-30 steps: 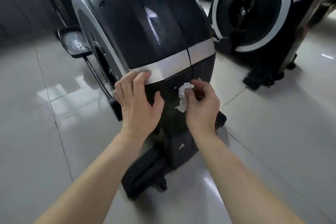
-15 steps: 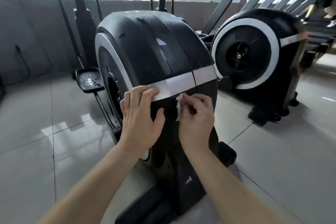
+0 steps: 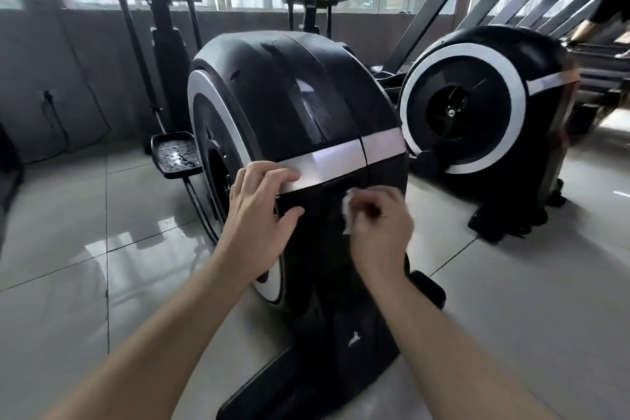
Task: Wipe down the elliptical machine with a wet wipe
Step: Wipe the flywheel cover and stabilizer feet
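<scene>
Head view catches me mid-wipe: my left hand lies spread on the silver band of the elliptical machine, my right hand pinches the wet wipe against the black panel just below, and the lower housing likely needs the next pass.

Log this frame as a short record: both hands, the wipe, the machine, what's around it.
left hand: flat on the elliptical, fingertips on its silver band
right hand: pinches the wipe against the black panel below the band; motion-blurred
wipe: white, crumpled, mostly hidden by the fingers
elliptical: black housing, smeared sheen on top
second elliptical: to the right, apart
floor: glossy tiles
</scene>
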`<state>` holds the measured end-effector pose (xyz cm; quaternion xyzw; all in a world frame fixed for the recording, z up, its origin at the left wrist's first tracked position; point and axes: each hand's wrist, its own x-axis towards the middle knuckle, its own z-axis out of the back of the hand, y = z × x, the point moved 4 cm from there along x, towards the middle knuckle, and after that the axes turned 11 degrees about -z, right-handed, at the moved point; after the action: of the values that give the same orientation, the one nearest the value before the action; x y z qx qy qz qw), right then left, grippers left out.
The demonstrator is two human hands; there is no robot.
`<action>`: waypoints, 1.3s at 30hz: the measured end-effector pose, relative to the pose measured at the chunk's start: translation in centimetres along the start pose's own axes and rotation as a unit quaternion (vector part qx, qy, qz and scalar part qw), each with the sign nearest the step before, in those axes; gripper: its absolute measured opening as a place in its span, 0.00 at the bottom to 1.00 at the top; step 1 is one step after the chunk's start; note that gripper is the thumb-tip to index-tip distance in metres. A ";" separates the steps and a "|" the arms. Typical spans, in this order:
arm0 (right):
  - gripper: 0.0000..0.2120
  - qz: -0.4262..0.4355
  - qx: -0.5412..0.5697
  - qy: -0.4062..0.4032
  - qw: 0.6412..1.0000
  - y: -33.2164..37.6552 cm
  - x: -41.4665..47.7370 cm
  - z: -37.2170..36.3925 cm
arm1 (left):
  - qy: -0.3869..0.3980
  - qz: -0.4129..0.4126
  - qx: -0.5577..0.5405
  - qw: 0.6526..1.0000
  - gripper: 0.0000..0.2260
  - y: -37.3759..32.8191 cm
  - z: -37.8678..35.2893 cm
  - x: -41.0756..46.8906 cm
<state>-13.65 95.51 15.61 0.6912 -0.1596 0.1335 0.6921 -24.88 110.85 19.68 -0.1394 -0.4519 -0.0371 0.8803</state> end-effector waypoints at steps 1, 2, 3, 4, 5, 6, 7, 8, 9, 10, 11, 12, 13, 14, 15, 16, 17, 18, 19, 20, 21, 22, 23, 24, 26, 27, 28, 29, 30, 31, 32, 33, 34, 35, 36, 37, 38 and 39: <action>0.16 -0.025 0.006 -0.031 0.999 -0.2 0.9 0.4 | 0.000 0.001 0.001 1.000 0.21 -0.1 0.0 0.0; 0.16 -0.029 -0.004 -0.047 0.998 -0.2 0.8 0.5 | -0.002 -0.002 0.001 1.000 0.20 -0.1 0.0 0.1; 0.13 -0.015 -0.029 -0.033 0.999 0.0 -0.4 0.0 | -0.005 -0.004 0.002 1.000 0.20 -0.2 0.0 0.1; 0.10 0.014 -0.051 0.002 0.999 0.0 -2.0 -1.0 | -0.010 -0.003 0.004 1.000 0.20 -0.2 -0.1 0.1; 0.08 0.037 -0.053 0.048 0.997 -0.1 -3.5 -1.8 | -0.016 -0.001 0.005 1.000 0.21 -0.2 -0.1 0.1; 0.06 0.050 -0.041 0.083 0.994 0.1 -4.1 -2.0 | -0.021 -0.002 0.004 1.000 0.22 -0.1 -0.1 0.1; 0.07 0.049 -0.026 0.091 0.994 0.1 -3.6 -1.7 | -0.025 -0.003 0.002 1.000 0.22 -0.1 -0.1 0.2; 0.10 0.038 -0.017 0.068 0.997 0.1 -2.3 -1.2 | -0.027 -0.005 -0.001 1.000 0.23 -0.1 -0.1 0.3; 0.13 0.015 -0.008 0.026 1.000 -0.1 -0.6 -0.5 | -0.029 -0.006 -0.004 1.000 0.23 0.0 -0.1 0.4; 0.14 -0.013 0.003 -0.015 1.000 -0.3 0.9 0.1 | -0.030 -0.007 -0.008 1.000 0.22 0.1 0.0 0.5; 0.14 -0.034 0.018 -0.040 0.998 -0.3 1.6 0.3 | -0.029 -0.006 -0.012 1.000 0.22 0.1 0.0 0.5; 0.12 -0.036 0.017 -0.061 0.997 -0.3 1.5 0.1 | -0.026 -0.005 -0.015 1.000 0.21 0.2 0.0 0.4; 0.09 -0.023 0.005 -0.067 0.997 0.0 0.5 -0.4 | -0.024 -0.006 -0.017 1.000 0.21 0.2 -0.1 0.3; 0.07 0.009 -0.011 -0.058 0.998 0.2 -0.9 -1.2 | -0.024 -0.007 -0.017 1.000 0.20 0.3 -0.2 0.2; 0.05 0.043 -0.018 -0.030 0.998 0.4 -2.3 -1.8 | -0.027 -0.008 -0.015 0.999 0.20 0.3 -0.3 0.1; 0.04 0.074 -0.024 0.006 0.997 0.5 -3.4 -2.3 | -0.031 -0.008 -0.014 0.999 0.20 0.2 -0.4 0.0; 0.04 0.095 -0.027 0.042 0.994 0.6 -4.0 -2.5 | -0.036 -0.008 -0.012 0.999 0.20 0.2 -0.5 -0.1; 0.05 0.108 -0.031 0.061 0.992 0.6 -3.8 -2.4 | -0.041 -0.007 -0.013 0.999 0.21 0.2 -0.6 -0.1; 0.07 0.112 -0.037 0.057 0.991 0.7 -2.9 -2.1 | -0.045 -0.008 -0.015 0.999 0.21 0.1 -0.6 0.0; 0.09 0.103 -0.041 0.033 0.993 0.8 -1.5 -1.7 | -0.049 -0.009 -0.018 0.999 0.21 0.1 -0.6 0.1; 0.09 0.080 -0.035 0.001 0.996 0.9 0.0 -1.3 | -0.053 -0.010 -0.020 0.998 0.21 0.2 -0.6 0.2; 0.08 0.051 -0.019 -0.023 0.998 1.3 1.0 -0.9 | -0.056 -0.011 -0.019 0.998 0.21 0.2 -0.6 0.2; 0.08 0.032 -0.005 -0.033 0.999 1.6 1.3 -0.8 | -0.058 -0.013 -0.017 0.998 0.20 0.2 -0.6 0.2; 0.07 0.033 -0.007 -0.032 0.999 1.8 0.8 -1.1 | -0.060 -0.014 -0.019 0.998 0.20 0.3 -0.6 0.1; 0.08 0.075 -0.026 0.011 0.997 1.6 -1.7 -2.3 | -0.065 -0.022 -0.032 0.997 0.21 0.5 -0.7 -0.1; 0.08 0.103 -0.032 0.046 0.993 1.4 -3.3 -3.0 | -0.069 -0.031 -0.044 0.996 0.22 0.7 -0.6 -0.2; 0.07 0.134 -0.048 0.073 0.987 1.2 -4.8 -3.5 | -0.073 -0.041 -0.053 0.995 0.23 1.0 -0.4 -0.4; 0.06 0.158 -0.064 0.090 0.981 1.0 -5.8 -3.8 | -0.078 -0.048 -0.056 0.994 0.23 1.3 -0.2 -0.6; 0.06 0.172 -0.069 0.096 0.978 1.1 -6.0 -3.9 | -0.086 -0.051 -0.056 0.993 0.22 1.6 0.1 -0.7; 0.06 0.168 -0.060 0.094 0.979 1.4 -5.5 -3.8 | -0.095 -0.050 -0.054 0.993 0.22 1.8 0.5 -0.7; 0.05 0.160 -0.047 0.084 0.982 1.8 -4.5 -3.6 | -0.104 -0.047 -0.054 0.992 0.21 2.0 0.8 -0.7; 0.05 0.149 -0.037 0.066 0.986 2.2 -3.5 -3.2 | -0.112 -0.042 -0.052 0.991 0.20 2.0 1.0 -0.7; 0.05 0.139 -0.029 0.045 0.989 2.6 -2.4 -2.8 | -0.116 -0.038 -0.051 0.991 0.19 2.0 1.2 -0.7; 0.05 0.125 -0.018 0.027 0.992 2.7 -1.6 -2.3 | -0.114 -0.037 -0.050 0.992 0.18 1.9 1.2 -0.7; 0.05 0.113 -0.009 0.017 0.993 2.7 -1.1 -2.1 | -0.109 -0.037 -0.048 0.992 0.17 1.7 1.1 -0.8; 0.05 0.099 -0.006 0.013 0.995 2.6 -1.1 -2.0 | -0.102 -0.037 -0.042 0.993 0.16 1.4 0.9 -1.0; 0.06 0.086 -0.010 0.013 0.996 2.3 -1.6 -2.1 | -0.092 -0.037 -0.034 0.995 0.16 1.2 0.6 -1.2; 0.06 0.069 -0.017 0.018 0.997 1.8 -2.4 -2.0 | -0.078 -0.038 -0.024 0.996 0.16 1.0 0.3 -1.5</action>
<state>-16.53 97.62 16.28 0.6640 -0.1965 0.1907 0.6958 -25.77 111.78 18.40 -0.1456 -0.5236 -0.0708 0.8365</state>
